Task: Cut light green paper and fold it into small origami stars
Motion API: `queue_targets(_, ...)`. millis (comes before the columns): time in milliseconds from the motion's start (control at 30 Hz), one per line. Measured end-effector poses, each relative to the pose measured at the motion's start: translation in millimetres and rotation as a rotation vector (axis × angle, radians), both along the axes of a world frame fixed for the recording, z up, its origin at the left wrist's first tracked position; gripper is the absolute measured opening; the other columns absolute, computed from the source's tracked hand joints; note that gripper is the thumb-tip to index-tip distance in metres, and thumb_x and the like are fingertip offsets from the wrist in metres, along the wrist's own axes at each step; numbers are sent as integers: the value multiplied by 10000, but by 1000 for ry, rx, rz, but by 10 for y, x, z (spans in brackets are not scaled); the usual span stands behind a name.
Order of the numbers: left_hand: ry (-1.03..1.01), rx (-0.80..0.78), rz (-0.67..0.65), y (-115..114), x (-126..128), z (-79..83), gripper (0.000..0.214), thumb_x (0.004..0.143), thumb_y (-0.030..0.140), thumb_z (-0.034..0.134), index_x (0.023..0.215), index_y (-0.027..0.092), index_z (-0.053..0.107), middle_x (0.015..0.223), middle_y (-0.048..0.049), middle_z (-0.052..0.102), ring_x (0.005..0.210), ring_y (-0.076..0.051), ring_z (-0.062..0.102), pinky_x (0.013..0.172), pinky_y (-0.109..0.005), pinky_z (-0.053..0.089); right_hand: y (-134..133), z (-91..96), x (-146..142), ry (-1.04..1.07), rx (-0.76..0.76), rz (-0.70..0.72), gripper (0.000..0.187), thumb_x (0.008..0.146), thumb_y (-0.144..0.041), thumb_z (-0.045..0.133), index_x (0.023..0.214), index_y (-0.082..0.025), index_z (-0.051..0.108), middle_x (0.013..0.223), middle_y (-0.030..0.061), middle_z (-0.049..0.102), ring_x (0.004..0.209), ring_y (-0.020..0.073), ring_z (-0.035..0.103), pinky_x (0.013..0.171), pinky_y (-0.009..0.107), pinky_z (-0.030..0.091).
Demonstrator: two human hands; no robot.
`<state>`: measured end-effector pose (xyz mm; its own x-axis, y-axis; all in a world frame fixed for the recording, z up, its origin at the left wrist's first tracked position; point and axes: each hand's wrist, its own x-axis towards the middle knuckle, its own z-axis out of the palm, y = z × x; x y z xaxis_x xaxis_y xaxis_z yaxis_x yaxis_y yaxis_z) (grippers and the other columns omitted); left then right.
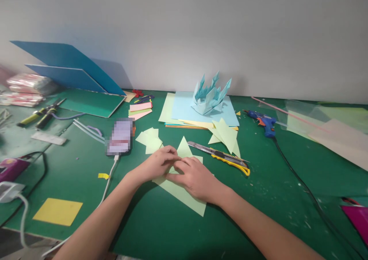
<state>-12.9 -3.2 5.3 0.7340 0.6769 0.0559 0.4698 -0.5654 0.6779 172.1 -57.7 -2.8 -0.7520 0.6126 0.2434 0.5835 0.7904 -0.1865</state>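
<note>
Both hands meet over a pale green sheet of paper at the middle of the table. My left hand is closed, fingertips bent down onto the paper's upper part. Against it, my right hand has its fingers curled and its thumb on the same paper; the fold or edge between the fingertips is hidden. A pale green pointed piece sticks up just beyond the hands. To the right lies a yellow box cutter, blade pointing left. Pale green folded pieces lie at left and right.
A light blue folded-paper model stands on a stack of coloured paper. A blue glue gun trails a black cord on the right. On the left are a phone on a white cable, pliers and a yellow paper.
</note>
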Motion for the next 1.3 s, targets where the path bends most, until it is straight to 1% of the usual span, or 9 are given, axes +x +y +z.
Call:
queue_targets(300, 5, 3, 31, -21, -3, -15, 277, 893, 133, 440, 1024, 219, 669, 963, -50, 543, 923, -171, 551, 811, -325, 471, -3, 38, 256, 134, -38, -103, 254, 941, -187, 410, 1019, -195, 652, 872, 69, 605, 805, 195, 505, 703, 318, 354)
queue_targets(533, 33, -15, 34, -40, 4, 36, 287, 890, 125, 439, 1038, 218, 666, 996, -53, 544, 950, -173, 555, 836, -326, 469, -43, 50, 520, 131, 26, -271, 274, 921, -162, 397, 942, -184, 669, 861, 87, 634, 818, 228, 529, 714, 364, 388)
queue_targets(633, 62, -32, 65, -70, 18, 83, 232, 859, 171, 530, 1045, 227, 659, 1021, -49, 542, 969, -188, 553, 862, -346, 470, -70, 45, 605, 157, 89, -321, 268, 905, -138, 403, 899, -177, 668, 908, 99, 641, 867, 246, 544, 730, 383, 411)
queue_targets(733, 90, -34, 75, -100, 31, 123, 255, 814, 197, 611, 1064, 237, 639, 1053, -49, 532, 986, -205, 546, 877, -368, 471, -69, 9, 680, 219, 148, -422, 243, 910, -163, 418, 969, -182, 652, 995, 112, 633, 910, 260, 552, 763, 412, 441)
queue_targets(800, 103, -18, 62, -113, 36, 139, 260, 820, 181, 602, 1072, 236, 623, 1054, -51, 526, 994, -209, 536, 881, -374, 468, -45, -38, 717, 219, 154, -494, 251, 917, -196, 419, 1066, -177, 621, 1039, 129, 620, 924, 277, 555, 766, 436, 458)
queue_targets(900, 107, 5, 26, -121, 40, 147, 233, 836, 155, 573, 1055, 227, 606, 1025, -50, 516, 984, -205, 526, 872, -370, 467, 10, -122, 750, 202, 109, -539, 261, 921, -215, 419, 1114, -176, 591, 1041, 131, 620, 909, 285, 565, 745, 437, 476)
queue_targets(1067, 94, 52, -29, -127, 49, 157, 199, 841, 110, 542, 1016, 200, 571, 1035, -61, 498, 998, -205, 510, 877, -370, 463, 58, -182, 769, 248, 63, -551, 277, 923, -188, 412, 1142, -204, 581, 1007, 105, 636, 889, 268, 575, 748, 417, 484)
queue_targets(1233, 90, 90, -38, -132, 57, 182, 185, 834, 99, 539, 989, 200, 531, 1047, -62, 498, 999, -211, 513, 861, -374, 476, 28, -120, 780, 309, 216, -548, 290, 913, -173, 438, 1166, -168, 579, 956, 119, 616, 876, 260, 563, 753, 415, 481)
queue_targets(1300, 93, 100, -41, -130, 58, 183, 189, 831, 91, 538, 987, 198, 527, 1047, -64, 499, 995, -210, 516, 856, -372, 480, 12, -98, 771, 317, 221, -525, 285, 904, -153, 448, 1152, -152, 589, 947, 119, 613, 873, 254, 557, 754, 413, 482)
